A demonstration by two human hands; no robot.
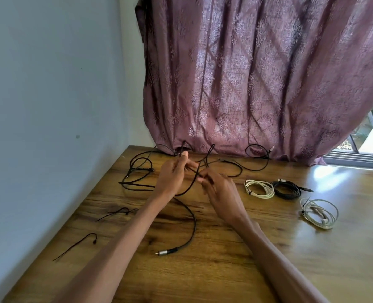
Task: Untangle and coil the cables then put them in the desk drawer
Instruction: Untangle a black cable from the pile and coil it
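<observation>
A tangle of black cables (137,171) sprawls across the far left of the wooden desk (224,270). My left hand (173,176) is raised above it and holds a black strand between thumb and fingers. My right hand (219,189) pinches the same black cable just to the right. That cable loops down toward me and ends in a silver plug (167,251). Three coiled, tied cables lie to the right: a white coil (259,188), a black coil (287,189) and a pale grey coil (319,213).
Two thin black ties (117,212) (76,246) lie near the desk's left edge. A mauve curtain (246,84) hangs over the desk's far edge, with another black cable loop (258,157) at its foot. A blue wall borders the left; a window is at the right.
</observation>
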